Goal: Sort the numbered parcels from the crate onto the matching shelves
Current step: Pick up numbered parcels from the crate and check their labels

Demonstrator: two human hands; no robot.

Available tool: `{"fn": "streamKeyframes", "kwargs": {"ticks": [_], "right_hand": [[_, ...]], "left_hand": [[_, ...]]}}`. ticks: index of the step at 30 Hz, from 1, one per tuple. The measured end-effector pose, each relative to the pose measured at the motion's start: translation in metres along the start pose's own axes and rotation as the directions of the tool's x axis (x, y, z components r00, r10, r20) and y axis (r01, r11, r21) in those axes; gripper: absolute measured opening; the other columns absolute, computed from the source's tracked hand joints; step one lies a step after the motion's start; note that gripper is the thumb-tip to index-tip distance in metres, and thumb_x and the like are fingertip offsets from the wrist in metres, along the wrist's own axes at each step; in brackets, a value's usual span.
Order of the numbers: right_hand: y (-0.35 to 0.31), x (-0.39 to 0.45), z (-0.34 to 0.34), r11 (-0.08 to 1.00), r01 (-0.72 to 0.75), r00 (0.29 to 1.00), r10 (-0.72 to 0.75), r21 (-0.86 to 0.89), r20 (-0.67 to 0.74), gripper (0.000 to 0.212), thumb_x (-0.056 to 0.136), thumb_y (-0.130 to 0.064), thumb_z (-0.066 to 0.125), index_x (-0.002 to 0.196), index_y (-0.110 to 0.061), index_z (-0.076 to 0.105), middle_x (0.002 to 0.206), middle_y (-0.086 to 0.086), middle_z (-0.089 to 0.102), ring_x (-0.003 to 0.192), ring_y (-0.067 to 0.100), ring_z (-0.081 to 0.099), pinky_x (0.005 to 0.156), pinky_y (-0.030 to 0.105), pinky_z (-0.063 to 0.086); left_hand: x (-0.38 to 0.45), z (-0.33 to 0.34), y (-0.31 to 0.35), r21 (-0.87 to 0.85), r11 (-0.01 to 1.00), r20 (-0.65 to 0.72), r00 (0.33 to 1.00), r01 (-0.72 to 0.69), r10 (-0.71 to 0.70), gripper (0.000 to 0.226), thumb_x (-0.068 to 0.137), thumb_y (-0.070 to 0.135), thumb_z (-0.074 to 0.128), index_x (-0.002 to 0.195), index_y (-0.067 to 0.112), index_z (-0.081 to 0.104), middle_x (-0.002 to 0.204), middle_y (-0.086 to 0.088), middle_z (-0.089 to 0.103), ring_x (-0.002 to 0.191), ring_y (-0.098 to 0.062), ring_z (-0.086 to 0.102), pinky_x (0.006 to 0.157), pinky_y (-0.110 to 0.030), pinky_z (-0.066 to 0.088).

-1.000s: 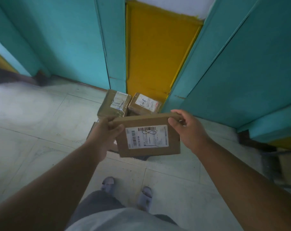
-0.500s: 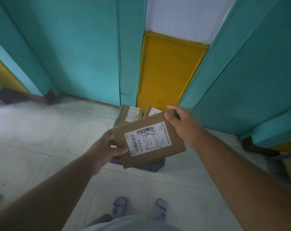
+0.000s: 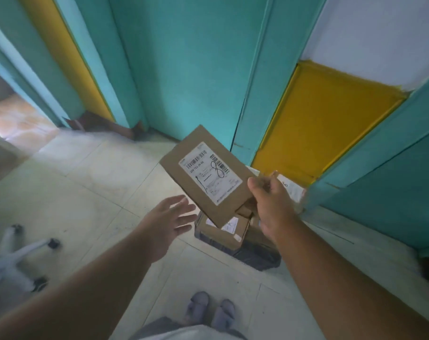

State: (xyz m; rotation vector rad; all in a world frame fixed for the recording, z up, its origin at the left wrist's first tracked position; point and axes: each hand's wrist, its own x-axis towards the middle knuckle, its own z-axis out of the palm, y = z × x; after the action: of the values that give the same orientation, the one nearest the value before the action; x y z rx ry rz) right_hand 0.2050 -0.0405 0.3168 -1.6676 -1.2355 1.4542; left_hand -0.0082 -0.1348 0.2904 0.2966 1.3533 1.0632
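Observation:
A flat brown cardboard parcel (image 3: 203, 173) with a white label marked 8 hangs tilted in the air. My right hand (image 3: 270, 204) grips it by its lower right corner. My left hand (image 3: 166, 222) is off the parcel, below and left of it, fingers spread and holding nothing. Under the parcel, on the floor, sits a dark crate (image 3: 255, 256) with other brown labelled parcels (image 3: 223, 229) in it. One more parcel's label (image 3: 290, 188) shows behind my right hand.
Teal doors and walls with yellow panels (image 3: 326, 119) stand close ahead. A white wheeled chair base (image 3: 19, 256) lies at the left on the tiled floor. An open doorway (image 3: 12, 114) is at the far left. My feet in grey slippers (image 3: 208, 310) are below.
My left hand has let go of the parcel and opened. The right hand alone now holds it, turned more on end. The view has swung to the left.

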Motion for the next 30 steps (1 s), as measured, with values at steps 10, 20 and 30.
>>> {"fn": "streamKeyframes", "kwargs": {"ticks": [10,20,30], "right_hand": [[0.027,0.009,0.041,0.96,-0.058,0.975,0.114,-0.275,0.191,0.026,0.094,-0.044,0.064,0.103,-0.02,0.065,0.097,0.001,0.074,0.092,0.015,0.071,0.089,0.04,0.059],[0.147,0.048,0.12,0.873,-0.456,0.882,0.417,-0.171,-0.22,0.028,0.081,-0.049,0.066,0.089,-0.023,0.065,0.094,0.004,0.073,0.086,0.024,0.068,0.088,0.049,0.058],[0.263,0.121,0.21,0.663,-0.662,0.652,0.739,0.348,-0.169,0.025,0.091,-0.037,0.07,0.083,-0.016,0.062,0.095,0.007,0.07,0.083,0.018,0.068,0.086,0.038,0.059]], "left_hand": [[0.026,-0.017,0.012,-0.088,0.996,-0.17,0.985,-0.019,0.003,0.036,0.101,0.016,0.051,0.126,0.042,0.054,0.12,0.003,0.068,0.11,-0.028,0.064,0.09,-0.06,0.053],[0.155,-0.101,0.002,0.451,0.891,-0.086,0.996,0.043,-0.005,0.042,0.105,0.016,0.042,0.142,0.033,0.038,0.123,0.007,0.059,0.111,-0.021,0.059,0.078,-0.037,0.052],[0.251,-0.147,-0.064,0.623,0.757,-0.16,0.98,0.196,-0.123,0.034,0.103,0.024,0.047,0.137,0.025,0.044,0.116,0.005,0.062,0.11,-0.023,0.061,0.096,-0.051,0.052]]}}
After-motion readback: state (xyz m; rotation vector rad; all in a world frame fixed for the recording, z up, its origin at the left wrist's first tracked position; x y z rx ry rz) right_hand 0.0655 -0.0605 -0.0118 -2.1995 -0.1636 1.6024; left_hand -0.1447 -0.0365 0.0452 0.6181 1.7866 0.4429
